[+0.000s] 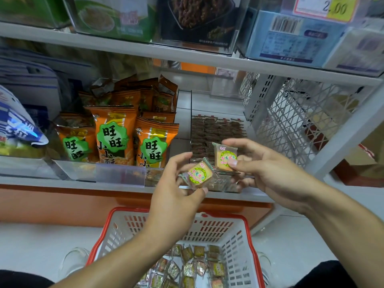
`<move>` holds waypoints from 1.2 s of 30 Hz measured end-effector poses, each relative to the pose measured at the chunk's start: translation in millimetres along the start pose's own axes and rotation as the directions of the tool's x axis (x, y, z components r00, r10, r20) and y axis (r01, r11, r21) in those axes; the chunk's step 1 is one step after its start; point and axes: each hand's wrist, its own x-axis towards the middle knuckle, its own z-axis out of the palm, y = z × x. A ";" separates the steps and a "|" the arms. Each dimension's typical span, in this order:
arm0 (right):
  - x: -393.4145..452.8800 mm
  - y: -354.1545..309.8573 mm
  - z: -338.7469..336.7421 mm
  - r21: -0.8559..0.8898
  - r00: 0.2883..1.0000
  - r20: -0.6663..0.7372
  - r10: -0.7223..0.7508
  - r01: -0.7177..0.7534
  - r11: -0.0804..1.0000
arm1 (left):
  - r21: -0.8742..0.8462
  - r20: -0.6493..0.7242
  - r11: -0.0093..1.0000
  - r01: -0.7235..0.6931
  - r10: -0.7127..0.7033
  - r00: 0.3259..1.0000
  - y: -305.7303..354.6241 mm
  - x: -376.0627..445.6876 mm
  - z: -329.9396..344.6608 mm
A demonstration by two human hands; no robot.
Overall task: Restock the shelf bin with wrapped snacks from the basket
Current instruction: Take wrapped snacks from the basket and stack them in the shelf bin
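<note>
My left hand (176, 190) pinches a small square wrapped snack (200, 174) with a yellow-green round label, held just in front of the shelf edge. My right hand (264, 169) pinches a second wrapped snack (224, 157) of the same kind, slightly higher and to the right. Both snacks hover at the front of a clear shelf bin (192, 121) that holds rows of dark wrapped snacks (216, 129). Below stands a red and white basket (239, 231) with several loose wrapped snacks (195, 265) on its bottom.
Orange snack bags (114, 136) fill the clear bin to the left. A blue and white bag (18, 129) lies at far left. A white mesh rack side (295, 121) stands to the right. Another shelf (187, 57) with boxed goods runs overhead.
</note>
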 end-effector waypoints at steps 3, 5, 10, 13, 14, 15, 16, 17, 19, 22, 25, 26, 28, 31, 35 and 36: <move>-1.1 2.0 7.7 -0.050 1.000 -0.003 0.016 -0.016 0.999 | 0.010 0.014 1.000 -0.019 0.018 1.000 -0.1 -0.5 1.1; -1.9 4.0 12.3 -0.072 0.999 -0.016 0.028 -0.029 0.997 | 0.050 0.013 0.997 -0.053 0.052 0.999 -0.1 -1.6 1.1; -2.4 9.7 23.4 -0.141 0.996 -0.067 0.063 -0.071 0.987 | 0.158 -0.033 0.977 -0.143 0.150 0.988 -2.8 -2.7 0.4; -4.8 11.2 30.5 -0.150 0.994 0.020 0.111 -0.107 0.983 | 0.191 -0.028 0.965 -0.180 0.189 0.982 -4.2 -2.5 0.7; -5.6 11.5 32.1 -0.135 0.990 0.072 0.122 -0.112 0.985 | 0.199 -0.017 0.961 -0.192 0.199 0.980 -4.2 -2.8 1.1; -6.3 11.3 32.8 -0.121 0.985 0.116 0.126 -0.112 0.986 | 0.212 -0.002 0.956 -0.202 0.207 0.978 -4.2 -3.1 1.7; -6.6 10.0 32.6 -0.125 0.983 0.138 0.119 -0.102 0.987 | 0.223 0.010 0.952 -0.208 0.211 0.977 -4.0 -3.3 2.0; -6.7 7.2 30.0 -0.147 0.985 0.136 0.103 -0.082 0.986 | 0.226 0.019 0.951 -0.210 0.211 0.977 -3.6 -3.3 2.0; -4.3 -2.7 17.2 -0.200 0.997 0.058 0.042 -0.029 0.979 | 0.260 0.044 0.939 -0.226 0.222 0.974 -2.8 -3.6 1.4; 1.1 -22.1 -19.9 -0.539 0.962 -0.217 -0.165 0.023 0.842 | 0.423 0.145 0.857 -0.293 0.256 0.956 -0.5 -3.9 -0.6; 4.0 -29.7 -54.4 -0.868 0.940 -0.276 -0.200 -0.155 0.472 | 0.577 0.300 0.733 -0.360 0.220 0.928 -3.5 -5.1 -1.0; 5.2 -27.7 -60.8 -0.881 0.949 -0.286 -0.135 -0.205 0.426 | 0.614 0.338 0.693 -0.377 0.201 0.920 -5.9 -5.2 -0.6; 7.7 -22.3 -65.8 -0.886 0.957 -0.288 -0.016 -0.260 0.384 | 0.656 0.386 0.640 -0.399 0.169 0.907 -12.5 -4.6 0.5; 14.0 -17.9 -68.0 -0.872 0.954 -0.283 0.097 -0.298 0.389 | 0.684 0.436 0.584 -0.437 0.153 0.887 -20.2 -3.4 3.3; 25.2 -10.8 -68.4 -0.896 0.951 -0.248 0.188 -0.298 0.329 | 0.700 0.466 0.543 -0.464 0.144 0.873 -22.4 -1.2 5.7; 27.8 -8.6 -67.4 -0.899 0.947 -0.237 0.217 -0.298 0.320 | 0.701 0.469 0.539 -0.467 0.144 0.871 -22.8 -0.7 5.6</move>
